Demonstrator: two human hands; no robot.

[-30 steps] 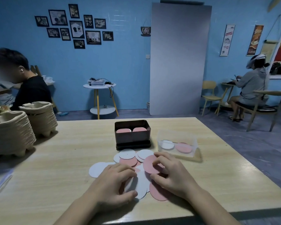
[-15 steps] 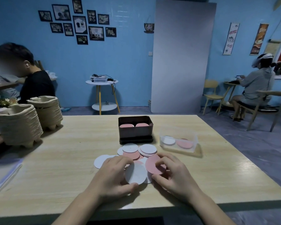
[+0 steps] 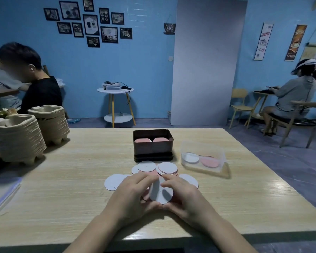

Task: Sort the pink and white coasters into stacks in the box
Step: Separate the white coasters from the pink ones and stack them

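Note:
My left hand (image 3: 130, 195) and my right hand (image 3: 185, 196) together grip a small bundle of round coasters (image 3: 161, 192), tilted up with a white face toward me. Loose white coasters (image 3: 113, 181) and a white-topped pile (image 3: 167, 168) with pink ones under it lie on the wooden table (image 3: 71, 179) just beyond my fingers. The dark brown box (image 3: 152, 147) stands behind them and shows two pink stacks (image 3: 142, 140) inside. A clear plastic box (image 3: 202, 159) to its right holds one white and one pink coaster.
Two tall stacks of moulded paper cup trays (image 3: 16, 137) stand at the table's left. A clear folder (image 3: 2, 192) lies at the near left edge. People sit at other tables left and right. A white side table (image 3: 115, 90) stands by the blue wall.
My hands have come together. The white coaster from my left hand and the pink one from my right are now gathered into one tilted bundle. The camera view shifted slightly down.

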